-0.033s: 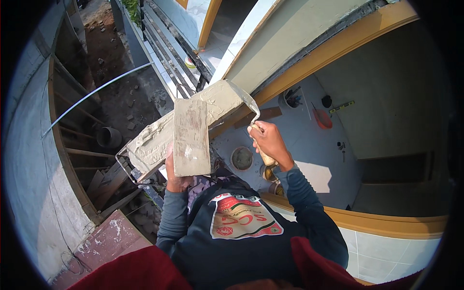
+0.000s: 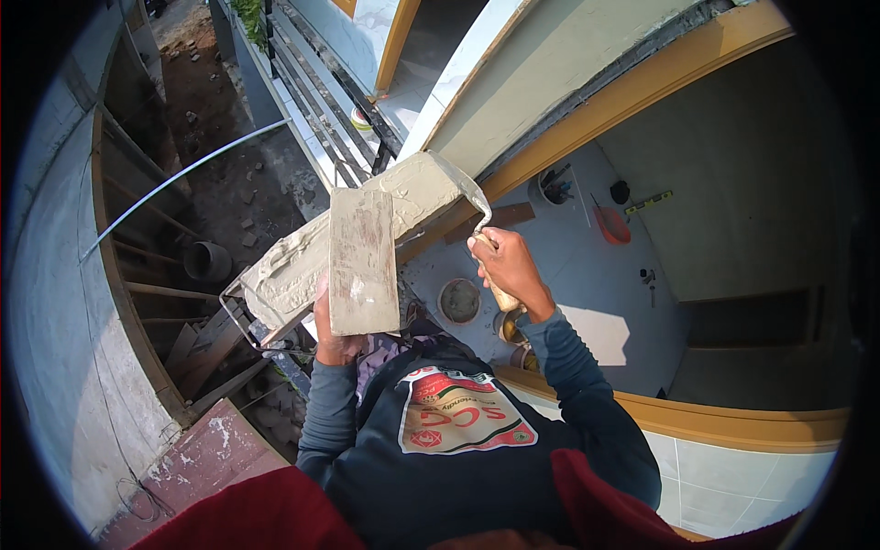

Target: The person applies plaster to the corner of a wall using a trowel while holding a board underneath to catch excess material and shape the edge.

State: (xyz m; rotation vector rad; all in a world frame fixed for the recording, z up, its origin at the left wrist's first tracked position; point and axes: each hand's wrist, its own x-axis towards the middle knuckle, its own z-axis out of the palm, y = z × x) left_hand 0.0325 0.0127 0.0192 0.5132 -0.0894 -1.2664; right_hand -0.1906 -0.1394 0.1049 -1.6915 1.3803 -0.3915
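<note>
With twelve at the top of the view, the mortar-coated ledge (image 2: 289, 266) lies at about ten o'clock from the right hand (image 2: 510, 270), its long axis running from eight o'clock up to two. The right hand's fingers are wrapped firmly round the wooden handle of a trowel (image 2: 503, 299); its bent shank reaches toward eleven, to the ledge's upper end, where the blade seems to rest, though the coating makes the two hard to part. The left hand (image 2: 335, 341) is nearer the ledge's lower end and bears a flat rectangular board (image 2: 364, 261), which lies at one o'clock from it, long axis twelve to six, crossing over the ledge's middle in this view; whether they touch I cannot tell. Most of the left fingers are hidden behind the board, so how tightly they close does not show. At eight o'clock from the right hand, a round bucket (image 2: 459, 322) on the floor holds grey mix (image 2: 459, 300). At one o'clock stands a pail (image 2: 537, 191) with tools (image 2: 556, 186) in it, and at two an orange container (image 2: 616, 231), its contents unclear. A dark bucket (image 2: 218, 263) sits at ten o'clock from the left hand, its inside too shadowed to read.
</note>
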